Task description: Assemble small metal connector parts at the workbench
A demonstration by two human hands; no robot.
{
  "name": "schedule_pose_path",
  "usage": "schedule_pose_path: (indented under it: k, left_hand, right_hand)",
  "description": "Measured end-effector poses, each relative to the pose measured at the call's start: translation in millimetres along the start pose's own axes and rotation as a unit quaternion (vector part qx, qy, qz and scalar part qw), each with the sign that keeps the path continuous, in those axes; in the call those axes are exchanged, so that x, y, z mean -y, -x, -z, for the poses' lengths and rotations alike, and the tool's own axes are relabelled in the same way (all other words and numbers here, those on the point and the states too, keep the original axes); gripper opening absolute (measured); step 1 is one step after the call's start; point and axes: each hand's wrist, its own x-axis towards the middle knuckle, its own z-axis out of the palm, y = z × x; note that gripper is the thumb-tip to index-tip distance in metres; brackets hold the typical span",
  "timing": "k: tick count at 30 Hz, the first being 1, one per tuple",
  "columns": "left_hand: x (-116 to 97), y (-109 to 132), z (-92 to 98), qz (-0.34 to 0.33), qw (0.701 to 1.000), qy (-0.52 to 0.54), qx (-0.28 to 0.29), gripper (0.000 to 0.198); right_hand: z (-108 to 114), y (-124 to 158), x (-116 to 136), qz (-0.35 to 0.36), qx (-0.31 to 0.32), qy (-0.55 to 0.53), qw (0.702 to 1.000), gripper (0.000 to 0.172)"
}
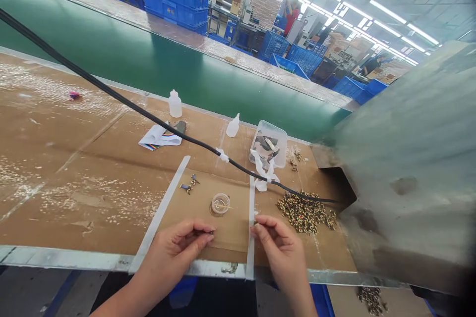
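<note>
My left hand (182, 252) is closed in a pinch at the front of the cardboard-covered table, a tiny dark piece showing at its fingertips. To its right, my right hand (280, 252) also pinches, with a small dark bit barely visible between thumb and forefinger. Both hands are apart. Just beyond them stands a small round clear cup (220, 204) with a thin stick in it. Two small blue-and-dark figures (186, 188) lie on the cardboard left of the cup. A heap of small dark and yellowish pieces (307, 213) is spread beyond my right hand.
Black cables (148, 114) hang diagonally across the view. Farther back are white bottles (174, 105), a clear plastic box (270, 143) and striped cloth (161, 137). A green conveyor belt (178, 67) runs behind the table. A large metal panel (412, 158) stands at right.
</note>
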Motion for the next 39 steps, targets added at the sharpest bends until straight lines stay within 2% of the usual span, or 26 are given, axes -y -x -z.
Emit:
schedule_pose_path:
  k: [4, 8, 13, 29, 39]
  left_hand:
    - [0.1, 1.7, 1.6, -0.009, 1.000, -0.005, 0.012, 0.012]
    - [-1.6, 1.4, 2.0, -0.020, 1.000, -0.002, 0.014, 0.011]
    - [1.9, -0.3, 1.6, -0.014, 1.000, 0.004, 0.023, 0.014]
    - [-5.2, 2.3, 2.8, -0.038, 0.998, -0.037, 0.037, 0.013]
    - [-4.3, 1.8, 4.5, -0.092, 0.990, -0.103, 0.036, 0.012]
  right_hand:
    - [-37.7, 16.4, 6.9, -0.076, 0.051, -0.169, 0.981, 0.023]
    - [-56.1, 20.2, 12.9, -0.116, 0.086, -0.221, 0.965, 0.025]
    - [-59.1, 21.2, 17.3, -0.141, 0.083, -0.227, 0.960, 0.028]
    - [-61.8, 22.7, 17.6, -0.108, 0.096, -0.190, 0.971, 0.024]
    - [-62.9, 24.3, 16.2, -0.103, 0.089, -0.170, 0.976, 0.025]
